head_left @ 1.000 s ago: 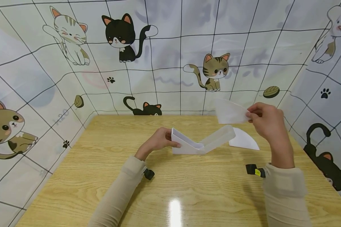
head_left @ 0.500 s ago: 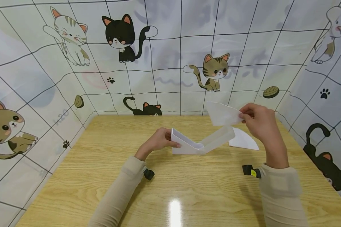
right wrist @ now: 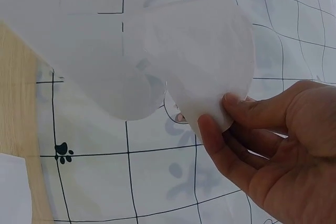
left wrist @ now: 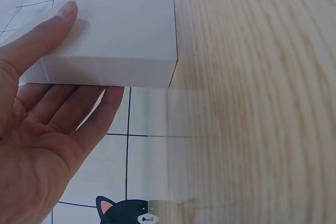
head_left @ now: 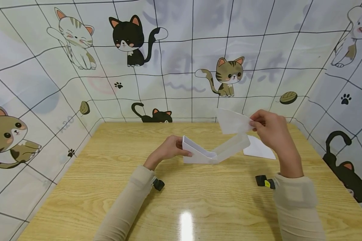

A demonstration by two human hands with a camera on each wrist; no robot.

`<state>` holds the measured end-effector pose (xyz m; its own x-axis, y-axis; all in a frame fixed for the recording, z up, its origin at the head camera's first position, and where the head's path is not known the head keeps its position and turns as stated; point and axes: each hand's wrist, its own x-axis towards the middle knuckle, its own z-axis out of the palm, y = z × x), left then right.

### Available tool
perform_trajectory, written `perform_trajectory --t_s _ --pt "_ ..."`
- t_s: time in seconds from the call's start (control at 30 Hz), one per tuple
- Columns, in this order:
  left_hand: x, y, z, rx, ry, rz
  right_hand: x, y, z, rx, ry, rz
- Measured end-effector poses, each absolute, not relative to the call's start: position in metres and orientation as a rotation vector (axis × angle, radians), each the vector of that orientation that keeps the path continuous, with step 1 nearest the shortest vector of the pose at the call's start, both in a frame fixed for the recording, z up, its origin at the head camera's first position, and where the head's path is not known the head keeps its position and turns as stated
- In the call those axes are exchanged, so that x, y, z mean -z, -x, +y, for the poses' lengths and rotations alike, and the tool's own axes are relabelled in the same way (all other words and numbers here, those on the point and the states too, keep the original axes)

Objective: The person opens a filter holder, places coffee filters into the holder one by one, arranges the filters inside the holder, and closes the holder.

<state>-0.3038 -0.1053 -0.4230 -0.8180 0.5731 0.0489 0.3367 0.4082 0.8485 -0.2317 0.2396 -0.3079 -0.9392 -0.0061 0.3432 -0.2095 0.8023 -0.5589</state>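
My left hand (head_left: 168, 148) grips the left end of a white box (head_left: 196, 157), thumb on the near side in the head view. The box stands on the table with its translucent lid (head_left: 233, 147) swung out to the right. In the left wrist view, the fingers (left wrist: 73, 103) lie behind the box wall (left wrist: 126, 24). Above the lid, my right hand (head_left: 273, 130) pinches a thin, fan-shaped white coffee filter (head_left: 233, 122) by one edge. The right wrist view shows thumb and forefinger on that filter (right wrist: 210, 51). Whatever lies inside the box is hard to see.
More fan-shaped white paper (head_left: 258, 148) lies on the table right of the lid, partly behind it. The wooden table (head_left: 211, 201) meets a cat-printed wall covering (head_left: 181, 83) at the back and sides.
My right hand has moved left with the coffee filter, bringing it over the open lid. The left hand and the box have stayed in place.
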Motion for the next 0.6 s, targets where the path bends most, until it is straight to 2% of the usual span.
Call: perform_trajectory --t_s 0.6 --pt "0.424 0.304 -0.106 -1.382 -0.811 2.399 0.313 0.232 0.224 -0.869 -0.316 -2.717"
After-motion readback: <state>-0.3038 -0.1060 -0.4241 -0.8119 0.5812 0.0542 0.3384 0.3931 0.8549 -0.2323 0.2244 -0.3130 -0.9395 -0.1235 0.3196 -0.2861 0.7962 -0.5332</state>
